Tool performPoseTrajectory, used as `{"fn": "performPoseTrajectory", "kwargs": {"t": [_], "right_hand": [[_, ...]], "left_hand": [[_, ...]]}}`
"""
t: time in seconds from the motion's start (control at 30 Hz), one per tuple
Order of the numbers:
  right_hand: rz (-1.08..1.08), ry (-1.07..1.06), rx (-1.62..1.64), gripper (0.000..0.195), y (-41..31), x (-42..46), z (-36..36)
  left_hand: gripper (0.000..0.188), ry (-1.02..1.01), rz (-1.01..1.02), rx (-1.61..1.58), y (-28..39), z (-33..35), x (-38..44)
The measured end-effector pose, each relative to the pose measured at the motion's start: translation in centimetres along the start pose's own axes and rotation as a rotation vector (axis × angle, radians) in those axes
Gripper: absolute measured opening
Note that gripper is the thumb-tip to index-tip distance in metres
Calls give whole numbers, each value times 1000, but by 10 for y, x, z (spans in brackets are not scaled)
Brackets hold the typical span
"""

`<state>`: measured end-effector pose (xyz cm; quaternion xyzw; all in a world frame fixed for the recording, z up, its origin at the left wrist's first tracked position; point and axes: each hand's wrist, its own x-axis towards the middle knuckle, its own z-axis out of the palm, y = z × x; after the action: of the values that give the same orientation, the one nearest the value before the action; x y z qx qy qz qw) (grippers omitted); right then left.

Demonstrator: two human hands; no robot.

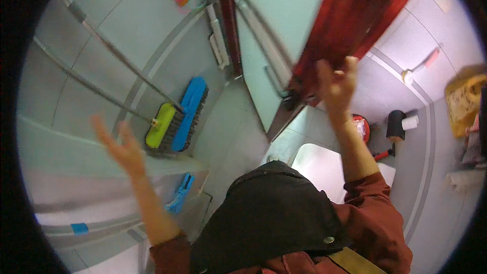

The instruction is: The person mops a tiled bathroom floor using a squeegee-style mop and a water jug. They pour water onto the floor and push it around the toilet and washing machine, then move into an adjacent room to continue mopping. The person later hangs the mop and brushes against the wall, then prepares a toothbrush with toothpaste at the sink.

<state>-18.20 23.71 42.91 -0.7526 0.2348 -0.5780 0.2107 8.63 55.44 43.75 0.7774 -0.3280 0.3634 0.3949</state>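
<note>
My left hand [123,150] is raised at the left, blurred, with its fingers spread and nothing in it. Beyond it, two long-handled brooms lean on the tiled wall, one with a yellow-green head [161,125] and one with a blue head [193,99]. A blue plastic object [182,196] lies to the right of my left forearm. My right hand [338,87] is held up, palm empty and fingers apart. In the picture it overlaps the edge of the red-brown door or frame [342,19]; whether they touch, I cannot tell.
A pale door panel [253,72] with a dark handle [274,82] stands ahead. To the right are a white lid-like surface [317,165], a red container [363,126], a black cylindrical object [395,125] and a yellow holder [462,99]. A pink-handled brush [420,64] hangs on the wall.
</note>
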Motion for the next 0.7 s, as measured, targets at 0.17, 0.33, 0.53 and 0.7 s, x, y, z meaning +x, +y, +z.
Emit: {"fn": "performPoseTrajectory", "kwargs": {"t": [0.17,0.33,0.53,0.7], "right_hand": [[-115,-514,215,45,-55,-37,10],[189,-591,52,40,5,-80,-2],[521,-518,-214,37,120,-110,-41],[632,-512,-458,36,239,-95,-65]], "left_hand": [[46,-563,-773,-998,42,113,-79],[43,-463,-1135,-1378,35,150,-103],[47,-243,-1361,-1330,-65,133,-77],[42,15,-1380,-983,-114,127,-49]]}}
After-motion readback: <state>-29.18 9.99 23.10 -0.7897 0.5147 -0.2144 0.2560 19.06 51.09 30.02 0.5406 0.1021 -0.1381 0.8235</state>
